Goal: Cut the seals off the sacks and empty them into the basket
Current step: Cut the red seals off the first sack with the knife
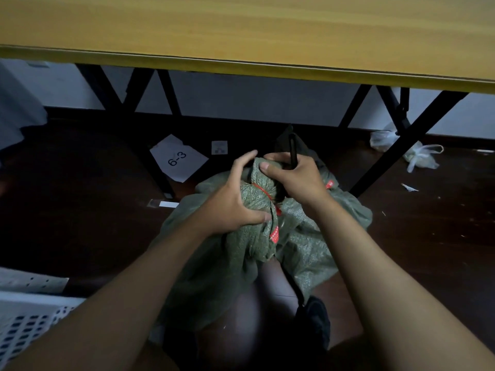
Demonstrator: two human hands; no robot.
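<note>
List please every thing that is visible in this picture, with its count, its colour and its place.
sack: one in hand, green woven, on the floor under the table, neck bunched
seal: one, red tie with red tags, around the sack's neck
second sack: at least one more, green, behind the first, also with a red tag
cutting tool: one, black, in the right hand; its kind is unclear
basket: one, white perforated plastic, lower left corner
table: one, yellow wood top, black legs
paper sheet: one, white, marked 6-3, on the dark floor
plastic bags: two, whitish, floor at right
left hand: grips the sack's neck
right hand: holds the tool at the neck's top
</note>
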